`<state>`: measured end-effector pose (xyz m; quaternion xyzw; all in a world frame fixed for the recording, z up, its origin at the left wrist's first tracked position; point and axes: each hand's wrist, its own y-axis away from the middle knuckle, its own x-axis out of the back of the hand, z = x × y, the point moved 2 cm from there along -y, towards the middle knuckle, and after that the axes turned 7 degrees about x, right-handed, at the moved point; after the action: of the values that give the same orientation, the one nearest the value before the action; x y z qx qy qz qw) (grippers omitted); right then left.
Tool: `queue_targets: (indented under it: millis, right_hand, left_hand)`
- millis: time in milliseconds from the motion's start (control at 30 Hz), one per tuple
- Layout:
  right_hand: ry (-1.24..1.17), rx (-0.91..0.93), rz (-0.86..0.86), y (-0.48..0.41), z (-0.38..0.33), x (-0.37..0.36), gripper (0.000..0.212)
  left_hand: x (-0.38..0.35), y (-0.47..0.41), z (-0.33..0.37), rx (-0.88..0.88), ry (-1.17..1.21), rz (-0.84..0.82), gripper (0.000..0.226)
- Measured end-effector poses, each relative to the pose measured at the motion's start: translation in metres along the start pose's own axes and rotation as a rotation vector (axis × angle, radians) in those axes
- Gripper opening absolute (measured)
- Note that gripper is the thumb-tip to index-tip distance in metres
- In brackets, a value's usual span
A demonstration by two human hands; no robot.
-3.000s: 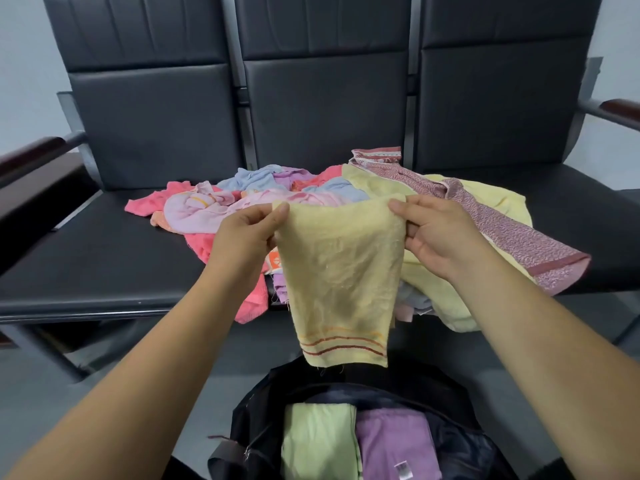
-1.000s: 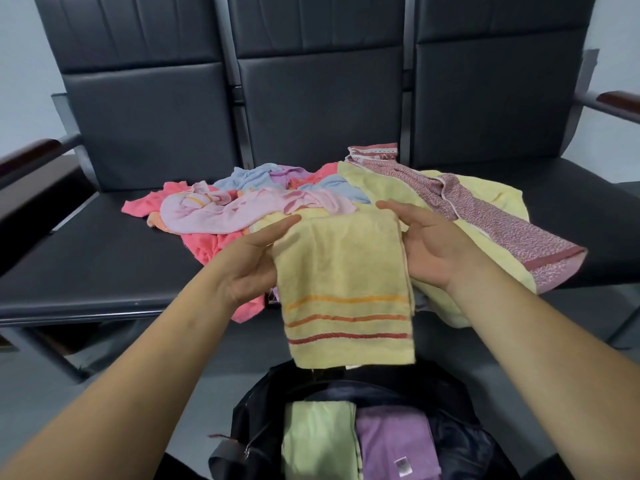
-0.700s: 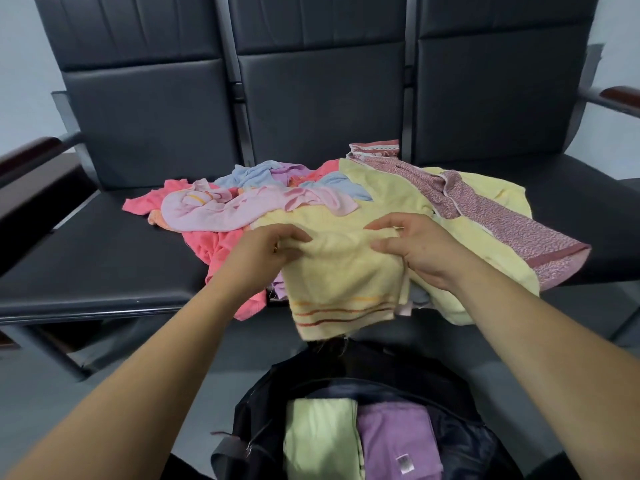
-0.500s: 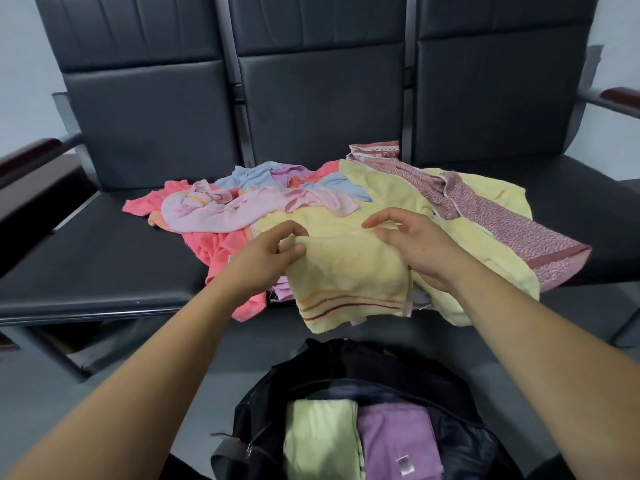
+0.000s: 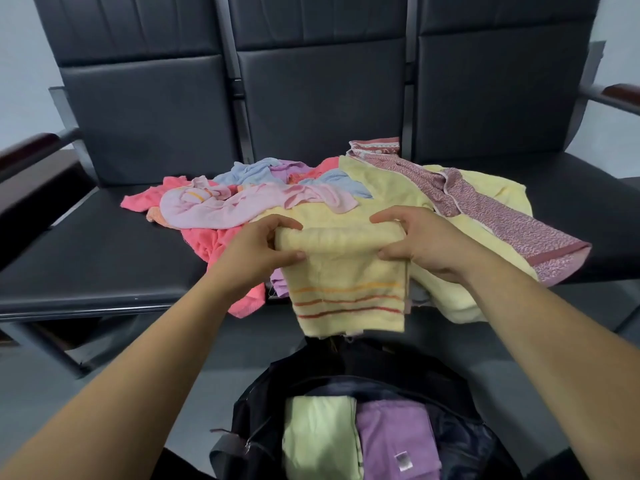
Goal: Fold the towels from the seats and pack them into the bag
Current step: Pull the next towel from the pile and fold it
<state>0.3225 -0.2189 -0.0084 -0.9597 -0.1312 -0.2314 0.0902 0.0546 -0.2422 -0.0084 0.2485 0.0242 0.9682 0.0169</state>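
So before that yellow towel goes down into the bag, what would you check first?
1. Grip: left hand and right hand both pinch the yellow striped towel at its top fold: ok.
2. Fold finished: the striped end hangs loose below the fold: not ok.
3. Bag open beneath the towel: ok.
4. Room inside: green towel and purple towel fill the visible opening: cannot tell.
5. Towel free of the pile on the seat: cannot tell.
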Motion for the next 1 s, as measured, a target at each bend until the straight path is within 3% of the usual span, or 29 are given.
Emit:
queue_targets:
  millis: [100, 267, 433, 500, 567, 733, 800, 867, 933, 1000]
  right_hand:
    - [0.114, 0.064, 0.089, 0.000, -0.003, 0.000, 0.041]
    - [0.012, 0.112, 0.220, 0.002, 0.002, 0.005, 0.012]
    - [-0.630, 0.025, 0.165, 0.010, 0.005, 0.004, 0.023]
    - [-0.719, -0.012, 0.163, 0.014, 0.010, 0.000, 0.026]
    - [-0.637, -0.041, 0.245, 0.019, 0.019, -0.005, 0.028]
    - [-0.462, -0.103, 0.408, 0.047, 0.052, -0.024, 0.058]
    - [-0.437, -0.173, 0.422, 0.061, 0.075, -0.032, 0.051]
    - [-0.414, -0.283, 0.400, 0.077, 0.107, -0.038, 0.031]
    - [-0.380, -0.396, 0.325, 0.096, 0.145, -0.047, 0.012]
    - [-0.341, -0.514, 0.221, 0.112, 0.180, -0.055, 0.009]
  left_hand:
    - [-0.003, 0.000, 0.007, -0.100, -0.276, 0.133, 0.031]
    - [-0.005, -0.001, 0.010, -0.164, -0.323, 0.213, 0.013]
    - [-0.009, 0.000, 0.007, -0.119, 0.047, 0.143, 0.022]
    - [-0.017, 0.001, 0.004, -0.078, 0.084, 0.136, 0.031]
    - [-0.027, 0.002, 0.003, -0.051, 0.093, 0.145, 0.036]
    - [-0.060, -0.002, -0.008, 0.009, 0.012, 0.126, 0.043]
    - [-0.076, -0.002, -0.019, 0.051, -0.038, 0.041, 0.042]
    - [-0.097, 0.001, -0.041, 0.120, -0.059, -0.083, 0.034]
    - [-0.120, 0.002, -0.075, 0.206, -0.028, -0.168, 0.038]
    - [-0.147, 0.005, -0.105, 0.289, -0.088, -0.224, 0.043]
